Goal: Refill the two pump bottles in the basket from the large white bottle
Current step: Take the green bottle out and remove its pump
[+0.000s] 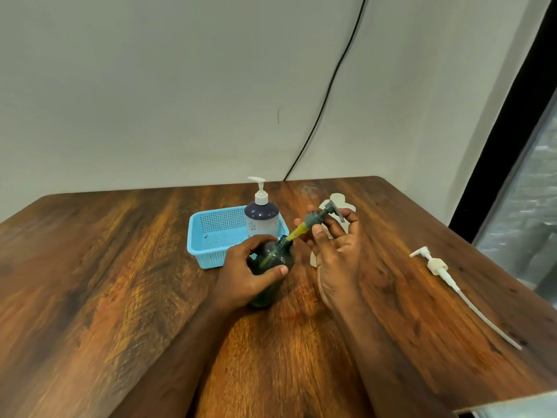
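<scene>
My left hand (250,274) grips a dark green pump bottle (272,268) that stands on the table in front of the basket. My right hand (337,251) pinches the bottle's grey pump head (319,217), lifted out and tilted to the right. Its yellow-smeared tube (294,234) still reaches into the bottle's neck. A second pump bottle (261,220), dark on top with a white label and white pump, stands in the light blue basket (211,236). The large white bottle (339,203) stands behind my right hand, mostly hidden.
A loose white pump (437,265) with a long dip tube lies on the wooden table (120,282) at the right. A black cable hangs down the wall behind. The table's right edge runs close to a dark window frame.
</scene>
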The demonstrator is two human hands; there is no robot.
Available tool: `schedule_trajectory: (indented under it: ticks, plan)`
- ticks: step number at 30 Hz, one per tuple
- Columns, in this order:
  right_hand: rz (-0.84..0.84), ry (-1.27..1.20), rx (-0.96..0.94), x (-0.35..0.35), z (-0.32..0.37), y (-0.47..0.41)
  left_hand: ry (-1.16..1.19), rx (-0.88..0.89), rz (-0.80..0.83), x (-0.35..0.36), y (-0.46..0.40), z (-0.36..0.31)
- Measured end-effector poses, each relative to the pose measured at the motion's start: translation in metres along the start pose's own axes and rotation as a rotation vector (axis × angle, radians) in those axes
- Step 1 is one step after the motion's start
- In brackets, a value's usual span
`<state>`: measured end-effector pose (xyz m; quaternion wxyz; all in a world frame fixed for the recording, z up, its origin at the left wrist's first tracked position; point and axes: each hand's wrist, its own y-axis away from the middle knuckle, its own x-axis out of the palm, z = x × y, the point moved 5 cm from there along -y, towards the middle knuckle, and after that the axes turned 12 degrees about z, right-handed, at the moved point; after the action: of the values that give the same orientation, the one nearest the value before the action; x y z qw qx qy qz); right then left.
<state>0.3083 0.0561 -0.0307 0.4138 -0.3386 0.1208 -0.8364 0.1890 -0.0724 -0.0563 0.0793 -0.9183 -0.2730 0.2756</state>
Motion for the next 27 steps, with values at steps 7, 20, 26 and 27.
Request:
schedule_trajectory:
  ticks: [7,20,26,27]
  plan:
    - [-0.151,0.065,-0.178,-0.018,0.053,-0.015,-0.016,-0.025,-0.043,0.0,0.003,-0.001]
    - [0.415,1.337,0.388,-0.076,0.078,0.005,0.112,-0.03,-0.033,0.024,0.008,-0.013]
    - [0.413,1.733,0.578,-0.111,0.079,0.013,0.105,-0.036,0.007,0.03,0.009,-0.014]
    - [0.41,1.764,0.605,-0.117,0.08,0.013,0.109,-0.033,0.005,0.031,0.009,-0.014]
